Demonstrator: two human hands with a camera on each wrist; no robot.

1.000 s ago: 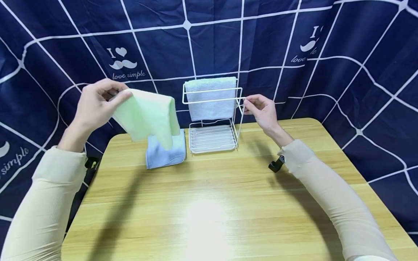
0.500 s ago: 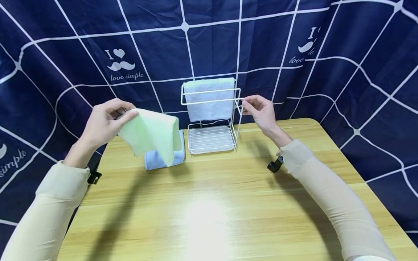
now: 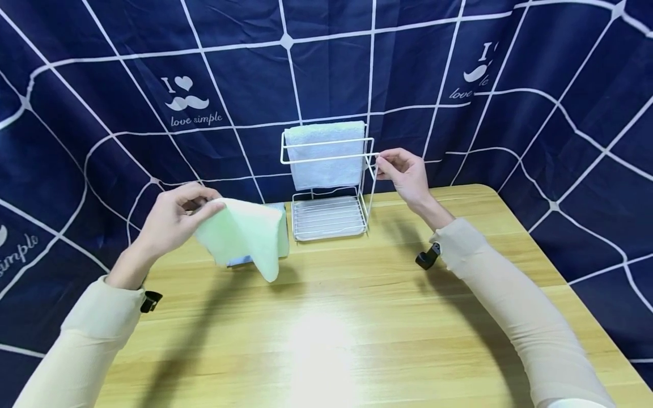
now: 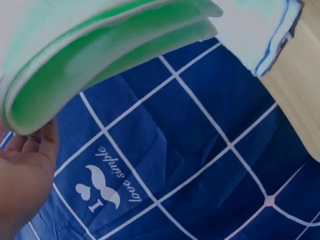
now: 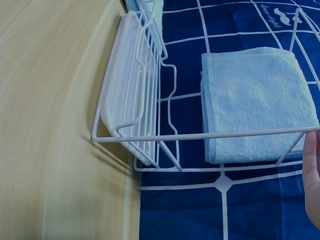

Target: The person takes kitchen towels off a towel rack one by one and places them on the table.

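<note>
My left hand pinches a folded pale green cloth by its left edge, and the cloth droops to the right over the table. In the left wrist view the green cloth shows several stacked layers. Partly covered by it, a blue cloth lies on the table. My right hand pinches the upper right front corner of a white wire rack. Over the rack's back bar hangs a light blue towel, seen close up in the right wrist view as a folded towel.
The rack's base holds a white tray under a wire grid. A wooden table spreads in front, with a bright glare spot. Behind and at both sides hangs a navy curtain with white lines.
My left hand has lowered the green cloth and moved it slightly right, so it now covers most of the blue cloth. My right hand stays on the rack's corner.
</note>
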